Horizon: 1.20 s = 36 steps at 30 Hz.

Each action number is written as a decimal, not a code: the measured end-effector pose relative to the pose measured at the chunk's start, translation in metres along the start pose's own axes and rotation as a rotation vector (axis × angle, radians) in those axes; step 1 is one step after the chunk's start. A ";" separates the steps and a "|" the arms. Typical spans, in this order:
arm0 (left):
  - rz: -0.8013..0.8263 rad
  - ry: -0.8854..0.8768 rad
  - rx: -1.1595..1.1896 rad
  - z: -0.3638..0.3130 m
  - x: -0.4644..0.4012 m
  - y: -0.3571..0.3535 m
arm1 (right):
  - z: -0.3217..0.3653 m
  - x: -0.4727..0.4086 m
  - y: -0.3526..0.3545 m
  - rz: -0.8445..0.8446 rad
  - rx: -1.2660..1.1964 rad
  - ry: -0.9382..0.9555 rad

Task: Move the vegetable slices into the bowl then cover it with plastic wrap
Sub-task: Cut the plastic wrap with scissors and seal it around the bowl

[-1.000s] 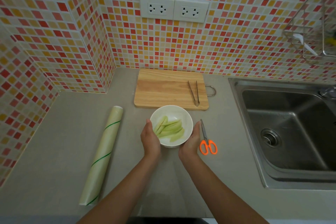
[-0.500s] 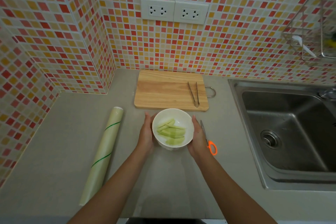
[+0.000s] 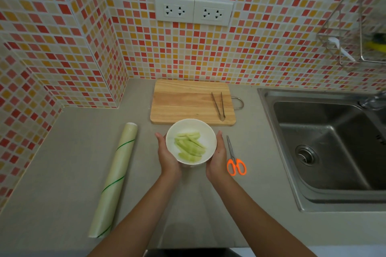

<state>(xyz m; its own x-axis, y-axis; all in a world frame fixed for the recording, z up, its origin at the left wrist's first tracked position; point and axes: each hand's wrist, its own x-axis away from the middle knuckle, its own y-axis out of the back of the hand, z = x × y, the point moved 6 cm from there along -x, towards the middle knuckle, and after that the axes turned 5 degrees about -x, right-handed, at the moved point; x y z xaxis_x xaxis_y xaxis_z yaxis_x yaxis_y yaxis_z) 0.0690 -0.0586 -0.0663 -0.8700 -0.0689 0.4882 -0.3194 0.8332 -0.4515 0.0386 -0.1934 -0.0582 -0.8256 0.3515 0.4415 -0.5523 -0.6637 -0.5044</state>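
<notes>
A white bowl [image 3: 206,131] holds several pale green vegetable slices [image 3: 189,148]. My left hand [image 3: 167,155] cups its left side and my right hand [image 3: 217,156] cups its right side, both gripping the bowl, which looks raised a little off the grey counter just in front of the wooden cutting board [image 3: 188,103]. A roll of plastic wrap [image 3: 114,177] lies on the counter to the left. A loose clear sheet of wrap seems to lie on the counter beneath my forearms, but it is faint.
Metal tongs [image 3: 218,106] lie on the board's right side. Orange-handled scissors [image 3: 235,160] lie right of the bowl. A steel sink [image 3: 334,148] fills the right. Tiled walls close the back and left; a wire rack [image 3: 359,33] hangs upper right.
Both hands slid from the bowl's near edge to its sides and took hold of it. The bowl shifted slightly away and turned; the slices inside now point a different way.
</notes>
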 end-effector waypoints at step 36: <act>0.144 -0.089 -0.598 -0.003 -0.028 -0.002 | 0.013 -0.030 0.026 -0.064 0.372 -0.051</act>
<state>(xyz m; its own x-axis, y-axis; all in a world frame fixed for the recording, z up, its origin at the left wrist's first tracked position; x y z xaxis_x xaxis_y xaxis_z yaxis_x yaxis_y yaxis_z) 0.0953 -0.0570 -0.0767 -0.9249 0.0434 0.3778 0.0471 0.9989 0.0006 0.0504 -0.2297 -0.0754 -0.7786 0.3726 0.5049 -0.5150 -0.8392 -0.1749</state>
